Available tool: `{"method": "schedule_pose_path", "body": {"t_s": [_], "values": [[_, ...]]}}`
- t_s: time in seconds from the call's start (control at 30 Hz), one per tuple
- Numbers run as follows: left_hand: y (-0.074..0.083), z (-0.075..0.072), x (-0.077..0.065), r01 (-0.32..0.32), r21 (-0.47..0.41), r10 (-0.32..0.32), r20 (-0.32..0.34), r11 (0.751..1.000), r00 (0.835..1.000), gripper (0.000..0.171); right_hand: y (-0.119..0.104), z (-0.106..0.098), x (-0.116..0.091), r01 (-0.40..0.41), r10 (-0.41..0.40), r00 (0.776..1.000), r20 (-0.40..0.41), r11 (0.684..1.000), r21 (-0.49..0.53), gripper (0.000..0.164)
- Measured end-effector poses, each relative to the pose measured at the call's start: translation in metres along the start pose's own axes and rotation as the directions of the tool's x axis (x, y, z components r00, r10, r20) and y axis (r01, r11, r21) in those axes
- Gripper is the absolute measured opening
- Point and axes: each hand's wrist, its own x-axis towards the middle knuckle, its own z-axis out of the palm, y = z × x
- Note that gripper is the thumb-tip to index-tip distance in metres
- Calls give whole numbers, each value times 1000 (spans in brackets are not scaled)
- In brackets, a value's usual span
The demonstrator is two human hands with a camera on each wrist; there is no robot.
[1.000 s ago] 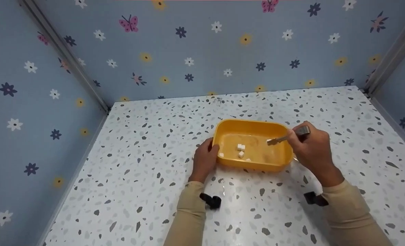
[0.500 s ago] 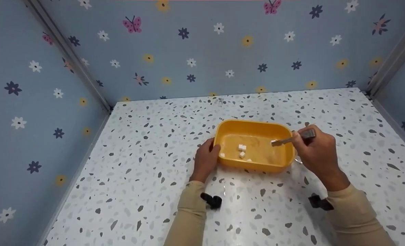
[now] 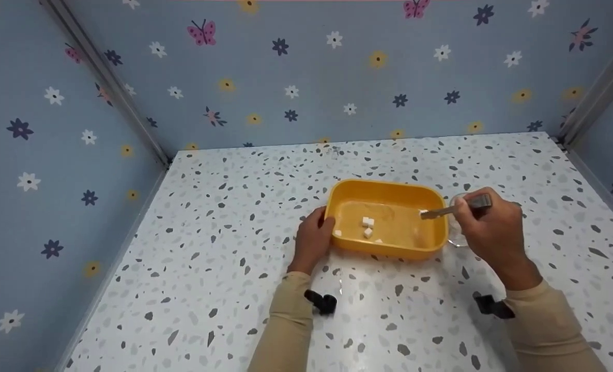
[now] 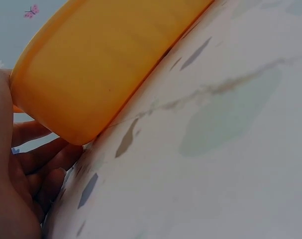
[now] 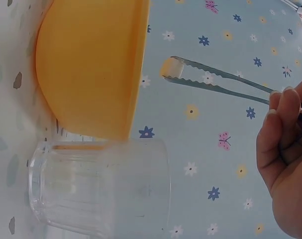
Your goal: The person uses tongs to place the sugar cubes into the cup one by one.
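My left hand (image 3: 311, 240) grips the left end of a yellow plastic container (image 3: 384, 249), thumb at the rim and fingers outside against the wall. My right hand (image 3: 495, 235) pinches metal tongs (image 5: 218, 89) with serrated tips. Between those tips a white sugar-like cube (image 5: 173, 68) is held, above the container's right side. Several white cubes (image 3: 368, 233) lie on the container floor, towards the left and front. A clear cup (image 5: 106, 189) stands upright against the container's right end, partly hidden by my right hand in the head view.
The container and cup stand on a white speckled tabletop (image 3: 234, 232). Blue panels (image 3: 306, 67) with flowers and butterflies rise at the back and both sides. A black wrist mount (image 3: 322, 302) sits on each sleeve.
My right hand has moved to the right, carrying the tongs and cube from inside the container towards its right rim. More of the clear cup shows. My left hand stays on the container.
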Motion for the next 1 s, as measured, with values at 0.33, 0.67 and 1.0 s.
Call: {"method": "schedule_pose_path", "body": {"t_s": [0.33, 0.67, 1.0], "values": [[2, -1, -1, 3, -2, -3, -3, 1000, 1000, 45, 0, -6, 2, -4, 5, 1000, 5, 999, -46, 8], [1, 0, -1, 3, -13, -3, -3, 1000, 1000, 46, 2, -11, 4, -15, 14, 1000, -15, 997, -70, 8], [2, 0, -1, 3, -11, -3, -13, 1000, 1000, 45, 9, -21, 6, -64, 58, 996, -67, 994, -85, 8]]}}
